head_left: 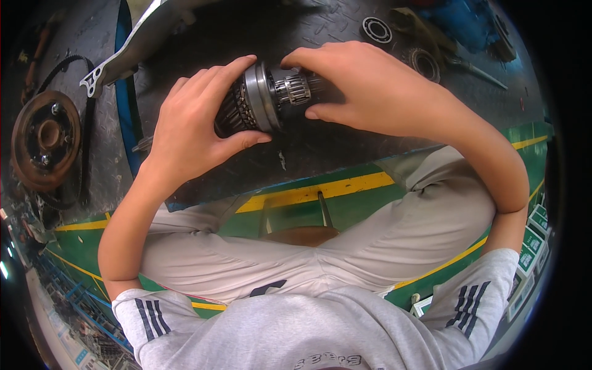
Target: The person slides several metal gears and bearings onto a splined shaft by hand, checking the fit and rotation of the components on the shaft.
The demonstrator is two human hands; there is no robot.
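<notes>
A gear shaft assembly lies across the black tabletop, with toothed gears and a wide steel ring. My left hand is closed around its geared left part, fingertips on the far side and thumb on the near side. To the right of the ring, a caged needle bearing sits around the shaft. My right hand curves over the shaft's right end. Its index finger and thumb are apart, one on each side of the shaft, with no visible contact; its other fingers are hidden.
A ball bearing and a ring-shaped part lie at the far right, near a blue machine part. At left are a rusty pulley, a black belt and a metal bracket. A stool stands under the table's near edge.
</notes>
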